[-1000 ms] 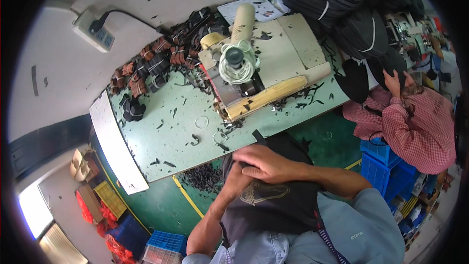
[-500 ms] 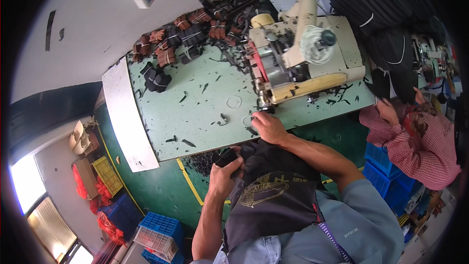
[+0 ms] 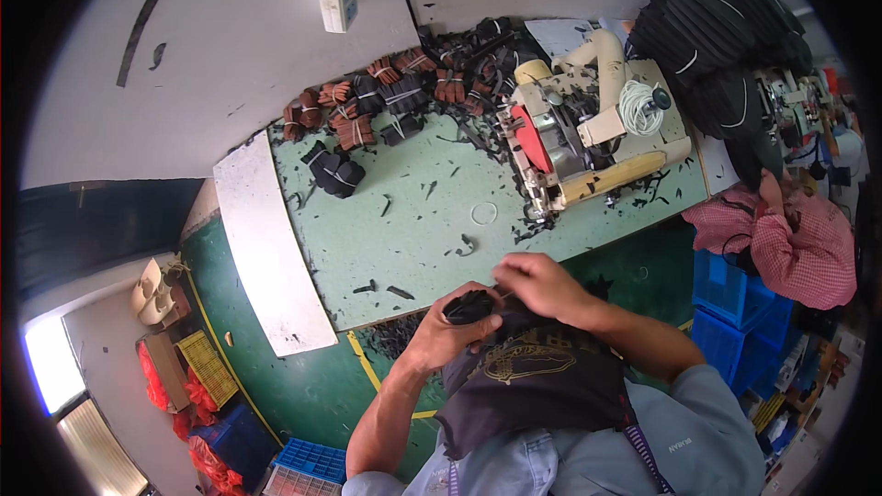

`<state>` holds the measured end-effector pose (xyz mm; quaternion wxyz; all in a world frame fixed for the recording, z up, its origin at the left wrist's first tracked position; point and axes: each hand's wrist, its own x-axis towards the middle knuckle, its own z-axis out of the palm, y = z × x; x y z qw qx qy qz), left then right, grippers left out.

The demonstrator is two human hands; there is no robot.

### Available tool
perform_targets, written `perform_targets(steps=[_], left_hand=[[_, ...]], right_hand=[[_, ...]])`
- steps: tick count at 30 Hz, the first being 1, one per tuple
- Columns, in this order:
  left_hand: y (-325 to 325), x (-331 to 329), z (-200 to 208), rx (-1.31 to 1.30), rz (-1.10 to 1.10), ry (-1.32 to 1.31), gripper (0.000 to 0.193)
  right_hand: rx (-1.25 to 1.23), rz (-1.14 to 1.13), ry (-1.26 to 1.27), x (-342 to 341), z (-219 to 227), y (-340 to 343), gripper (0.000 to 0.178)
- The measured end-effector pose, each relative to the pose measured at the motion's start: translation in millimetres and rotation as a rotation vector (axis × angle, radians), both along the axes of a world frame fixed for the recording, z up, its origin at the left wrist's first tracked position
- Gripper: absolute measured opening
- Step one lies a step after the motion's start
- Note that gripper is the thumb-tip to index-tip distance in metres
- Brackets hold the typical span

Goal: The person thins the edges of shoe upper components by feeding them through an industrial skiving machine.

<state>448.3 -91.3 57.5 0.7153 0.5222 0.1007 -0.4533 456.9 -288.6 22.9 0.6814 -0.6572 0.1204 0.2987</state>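
Note:
My left hand (image 3: 436,335) is closed around a bundle of black strips (image 3: 469,306), held in front of my dark apron just off the table's near edge. Close beside it, my right hand (image 3: 544,289) has its fingers pinched together near the bundle. A pale rubber band that lay under those fingers is gone from the table; the fingers mostly hide what they hold. Another pale rubber band (image 3: 484,213) lies on the green tabletop (image 3: 413,248). A tied black bundle (image 3: 333,172) rests farther left on the table.
Several tied brown and black bundles (image 3: 354,131) line the back of the table. A cream bench machine (image 3: 597,119) with a white cord coil stands at the right, scraps around it. Beyond it, a co-worker in a checked sleeve (image 3: 781,239) sits by blue crates (image 3: 726,340).
My right hand has lifted from the tabletop, taking a rubber band, and come back to my left hand. The left hand has turned the black bundle end-up. The view has shifted.

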Motion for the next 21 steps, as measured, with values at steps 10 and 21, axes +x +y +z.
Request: perform_targets(steps=[10, 21], left_hand=[[20, 27, -35, 0.4, -0.25, -0.566, 0.084], [-2, 53, -38, 0.086, -0.344, 0.053, 0.056]], right_hand=[[0.08, 0.645, -0.339, -17, 80, 13, 0.046], [-0.251, 0.179, -0.339, -39, 25, -7, 0.019]])
